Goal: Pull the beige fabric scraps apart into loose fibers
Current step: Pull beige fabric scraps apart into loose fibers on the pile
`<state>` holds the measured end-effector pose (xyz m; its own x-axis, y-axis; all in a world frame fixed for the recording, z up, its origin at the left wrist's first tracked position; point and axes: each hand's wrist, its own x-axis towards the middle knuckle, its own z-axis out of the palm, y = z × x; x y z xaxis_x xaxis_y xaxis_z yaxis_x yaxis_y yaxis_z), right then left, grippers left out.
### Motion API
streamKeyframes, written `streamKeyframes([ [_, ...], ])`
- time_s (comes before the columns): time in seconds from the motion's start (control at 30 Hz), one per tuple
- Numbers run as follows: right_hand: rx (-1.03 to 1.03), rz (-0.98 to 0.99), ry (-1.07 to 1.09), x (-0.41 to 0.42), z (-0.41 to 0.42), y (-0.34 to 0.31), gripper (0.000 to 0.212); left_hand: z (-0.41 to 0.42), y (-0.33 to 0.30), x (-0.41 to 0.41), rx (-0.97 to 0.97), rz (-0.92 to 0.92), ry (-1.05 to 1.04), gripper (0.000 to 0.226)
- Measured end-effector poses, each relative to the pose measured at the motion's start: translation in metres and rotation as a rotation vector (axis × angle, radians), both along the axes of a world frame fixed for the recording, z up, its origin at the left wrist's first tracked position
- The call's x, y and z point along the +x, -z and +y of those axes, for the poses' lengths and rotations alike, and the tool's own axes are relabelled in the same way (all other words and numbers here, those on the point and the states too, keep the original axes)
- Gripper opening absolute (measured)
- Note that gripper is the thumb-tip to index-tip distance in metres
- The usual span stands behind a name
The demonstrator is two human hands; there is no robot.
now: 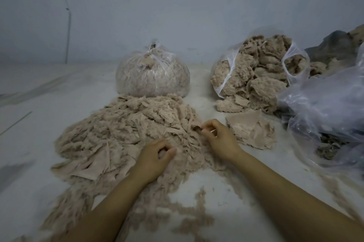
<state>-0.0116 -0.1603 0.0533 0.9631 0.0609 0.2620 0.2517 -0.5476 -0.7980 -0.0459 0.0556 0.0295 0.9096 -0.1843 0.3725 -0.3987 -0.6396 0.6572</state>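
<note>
A wide heap of beige fabric scraps and pulled fibers point(122, 129) covers the white floor in front of me. My left hand point(155, 160) rests on the heap's near right side, fingers curled down into the fibers. My right hand point(218, 139) is at the heap's right edge, its fingertips pinched on a small dark-edged scrap point(197, 128). A flat stack of beige fabric pieces point(250, 129) lies just right of that hand. Loose fibers point(189, 220) trail toward me between my forearms.
A tied clear bag of beige fibers point(152, 76) stands behind the heap. An open clear bag point(254, 76) spills thicker scraps at the back right. A crumpled bluish plastic bag point(331, 111) lies at the right edge. A pale wall rises behind.
</note>
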Motion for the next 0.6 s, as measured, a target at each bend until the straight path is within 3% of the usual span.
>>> streamKeyframes([
  [0.07, -0.074, 0.077, -0.121, -0.009, 0.002, 0.001, 0.024, -0.009, -0.001, 0.003, -0.15, 0.123, -0.054, 0.027],
  [0.1, -0.177, 0.098, -0.207, -0.014, 0.006, 0.004, 0.03, -0.011, -0.005, 0.002, -0.319, 0.205, -0.05, 0.028],
  [0.17, -0.359, 0.027, -0.318, -0.022, 0.009, 0.013, 0.026, -0.008, -0.017, -0.002, -0.735, 0.423, 0.082, 0.027],
  [0.2, -0.376, -0.015, -0.312, -0.025, 0.008, 0.015, 0.017, 0.0, -0.024, -0.003, -0.853, 0.488, 0.157, 0.024],
  [0.27, -0.365, -0.075, -0.219, -0.029, -0.002, 0.017, 0.007, 0.02, -0.035, -0.006, -0.755, 0.465, 0.227, 0.014],
  [0.37, -0.316, -0.192, -0.132, -0.041, -0.006, 0.018, 0.015, 0.043, -0.045, -0.018, -0.289, 0.333, 0.215, 0.016],
  [0.47, -0.34, -0.016, -0.298, -0.055, 0.009, 0.015, 0.033, 0.042, -0.033, -0.028, 0.116, 0.351, 0.208, 0.033],
  [0.53, -0.378, -0.051, -0.323, -0.059, 0.015, 0.018, 0.022, 0.033, -0.024, -0.033, 0.201, 0.312, 0.209, 0.034],
  [0.6, -0.117, -0.039, -0.232, -0.061, 0.012, 0.013, 0.015, 0.024, -0.024, -0.035, 0.146, 0.217, 0.171, 0.024],
])
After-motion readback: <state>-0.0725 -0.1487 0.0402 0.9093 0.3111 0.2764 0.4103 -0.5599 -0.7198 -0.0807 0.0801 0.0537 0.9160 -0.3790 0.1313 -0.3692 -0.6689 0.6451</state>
